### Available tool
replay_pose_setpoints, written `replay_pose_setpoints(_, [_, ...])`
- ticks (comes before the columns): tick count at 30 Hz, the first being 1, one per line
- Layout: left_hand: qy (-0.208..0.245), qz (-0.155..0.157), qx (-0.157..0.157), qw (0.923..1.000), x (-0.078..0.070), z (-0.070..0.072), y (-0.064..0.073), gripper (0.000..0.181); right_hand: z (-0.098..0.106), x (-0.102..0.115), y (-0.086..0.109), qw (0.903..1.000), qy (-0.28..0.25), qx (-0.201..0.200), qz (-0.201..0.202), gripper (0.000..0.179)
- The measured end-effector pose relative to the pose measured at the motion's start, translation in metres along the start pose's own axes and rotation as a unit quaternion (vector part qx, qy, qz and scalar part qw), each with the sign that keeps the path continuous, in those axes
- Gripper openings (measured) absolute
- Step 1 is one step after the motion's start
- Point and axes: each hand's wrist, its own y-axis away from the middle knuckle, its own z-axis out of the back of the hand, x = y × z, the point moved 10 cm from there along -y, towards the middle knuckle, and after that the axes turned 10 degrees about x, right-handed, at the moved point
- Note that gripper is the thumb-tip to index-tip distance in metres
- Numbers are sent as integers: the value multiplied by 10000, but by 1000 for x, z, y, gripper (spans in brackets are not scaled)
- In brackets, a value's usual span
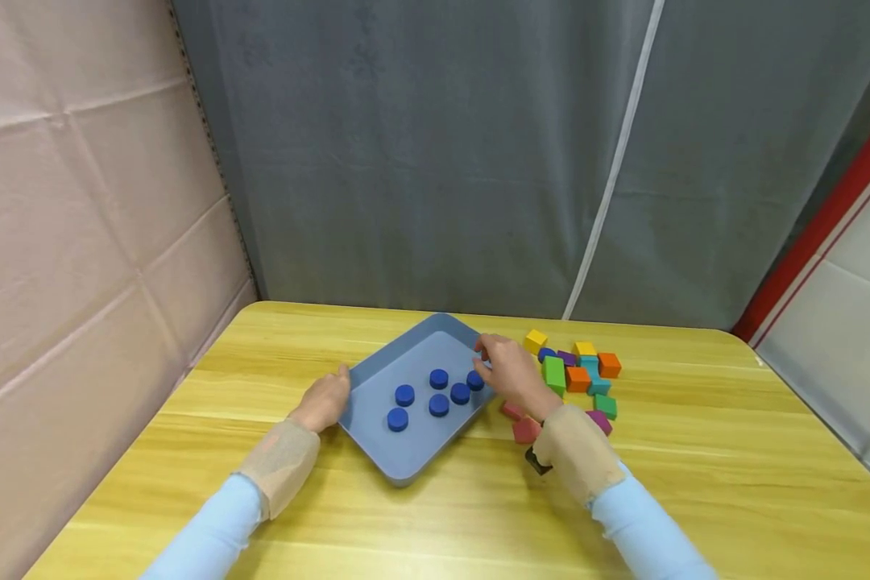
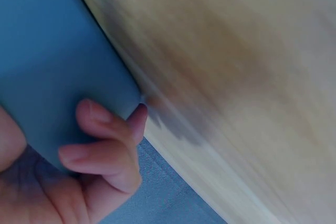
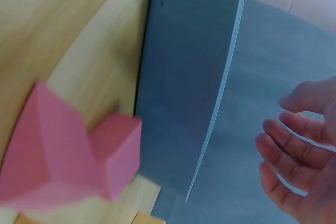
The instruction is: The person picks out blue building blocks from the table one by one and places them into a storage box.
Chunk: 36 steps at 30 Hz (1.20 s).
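A blue-grey tray (image 1: 424, 451) stands angled on the table with several dark blue discs (image 1: 438, 405) in it. My left hand (image 1: 325, 400) grips the tray's left side; in the left wrist view its bent fingers (image 2: 102, 158) lie against the tray's wall (image 2: 58, 82), with the thumb at the left. My right hand (image 1: 511, 372) hovers over the tray's right rim, fingers loosely bent. The right wrist view shows nothing between its thumb and fingers (image 3: 289, 150). One blue disc (image 1: 475, 381) lies in the tray just below those fingers.
Right of the tray is a cluster of coloured blocks, among them a green block (image 1: 554, 374), an orange block (image 1: 609, 365) and a yellow block (image 1: 536, 341). Pink blocks (image 3: 63, 156) lie close to the tray's outer wall. A grey curtain (image 1: 420, 161) hangs behind the table.
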Motion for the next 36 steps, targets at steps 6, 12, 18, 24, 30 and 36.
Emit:
replay_pose_setpoints(6, [-43,10,-4,10000,-1,0,2,44,10,-23,4,9994,-42,-195,-277,13])
replay_pose_setpoints(12, [-55,-15,-23,10000,-2,1,3,45,25,-46,9,9974,77,-504,-507,15])
replay_pose_setpoints(18, [-67,15,-8,10000,0,1,4,45,38,-63,16,9956,38,-778,-518,15])
replay_pose_setpoints(24, [-31,55,-11,10000,2,0,4,45,40,-84,19,9945,-66,-687,-793,17])
replay_pose_setpoints(30, [-26,34,-90,10000,2,2,4,44,35,-98,17,9933,-99,-387,-1087,20])
replay_pose_setpoints(36, [-21,51,-71,10000,1,2,6,45,27,-111,16,9907,-100,-92,-1357,25])
